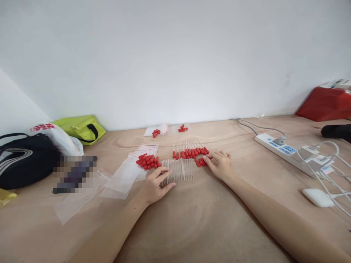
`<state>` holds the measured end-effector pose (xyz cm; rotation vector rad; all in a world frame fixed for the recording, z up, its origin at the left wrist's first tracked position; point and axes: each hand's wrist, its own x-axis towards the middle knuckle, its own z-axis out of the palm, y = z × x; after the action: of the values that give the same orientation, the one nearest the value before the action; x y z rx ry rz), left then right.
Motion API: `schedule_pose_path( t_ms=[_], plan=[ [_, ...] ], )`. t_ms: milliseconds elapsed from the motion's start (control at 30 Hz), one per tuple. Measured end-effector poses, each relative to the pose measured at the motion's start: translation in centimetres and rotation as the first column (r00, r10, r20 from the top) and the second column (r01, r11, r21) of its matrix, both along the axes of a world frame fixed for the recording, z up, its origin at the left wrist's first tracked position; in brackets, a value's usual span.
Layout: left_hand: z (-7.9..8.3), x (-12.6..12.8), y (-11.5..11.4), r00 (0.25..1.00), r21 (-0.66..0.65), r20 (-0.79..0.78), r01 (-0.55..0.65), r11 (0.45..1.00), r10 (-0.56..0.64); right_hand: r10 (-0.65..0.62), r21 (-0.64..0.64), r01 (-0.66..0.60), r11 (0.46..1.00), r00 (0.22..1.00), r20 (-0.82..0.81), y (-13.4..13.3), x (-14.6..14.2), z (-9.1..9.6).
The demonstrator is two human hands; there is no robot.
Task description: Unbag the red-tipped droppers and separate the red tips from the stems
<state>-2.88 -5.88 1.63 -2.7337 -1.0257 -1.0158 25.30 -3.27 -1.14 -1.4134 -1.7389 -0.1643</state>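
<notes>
Clear thin glass dropper tubes (181,171) lie side by side in a row on the table. My left hand (155,186) rests at the left end of this row, thumb and forefinger apart, fingertips over the tubes. My right hand (221,166) is at the right, its fingertips closed at a small group of red rubber bulbs (201,162). Behind the row, droppers with red bulbs fitted (192,152) lie fanned, tips pointing to the wall. A pile of loose red bulbs (148,161) sits on clear zip bags (123,179) left of the tubes.
Two bags with red-bulbed pieces (156,133) lie near the wall. At left are a black bag (27,160), a white plastic bag (61,140) and a lime-green bag (82,128). A power strip (285,153) with cables, a white charger (318,197) and a red bag (326,104) occupy the right.
</notes>
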Motion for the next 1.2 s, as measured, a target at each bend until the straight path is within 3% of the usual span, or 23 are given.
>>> schedule_pose_path(
  t_ms=[200,300,600,767,867,1000,1067,1200],
  plan=[
    [0.9,-2.0,1.0,0.961,-0.119,-0.26,0.067,0.991,-0.097,-0.008,-0.006,0.008,1.0,1.0,-0.01,-0.1,0.0,-0.1],
    [0.9,-2.2,1.6,0.943,-0.147,-0.313,0.069,0.987,-0.113,-0.006,0.0,0.006,1.0,1.0,-0.014,-0.1,-0.1,0.0],
    [0.3,-2.6,2.4,0.956,-0.119,-0.284,0.042,0.992,-0.075,0.015,0.006,-0.015,1.0,1.0,-0.018,-0.3,-0.1,0.1],
    [0.9,-1.5,3.0,0.996,-0.059,-0.084,-0.036,0.998,0.031,0.019,0.015,-0.019,1.0,1.0,-0.02,-0.3,-0.2,0.2],
    [1.9,0.4,5.0,0.995,-0.002,-0.102,-0.02,1.0,0.019,0.029,0.01,-0.029,1.0,0.999,-0.017,-0.4,-0.3,0.3],
    [3.0,3.2,9.7,0.931,0.092,-0.364,0.056,0.994,-0.019,0.039,-0.005,-0.039,0.999,0.999,-0.017,-0.6,-0.4,0.4],
    [3.1,4.4,12.2,0.863,0.1,-0.504,0.114,0.988,-0.048,0.036,-0.007,-0.036,0.999,0.999,-0.019,-0.7,-0.4,0.5],
    [2.5,5.6,15.7,0.804,0.073,-0.582,0.201,0.977,-0.122,0.036,-0.007,-0.036,0.999,0.999,-0.028,-0.8,-0.4,0.7]
  ],
)
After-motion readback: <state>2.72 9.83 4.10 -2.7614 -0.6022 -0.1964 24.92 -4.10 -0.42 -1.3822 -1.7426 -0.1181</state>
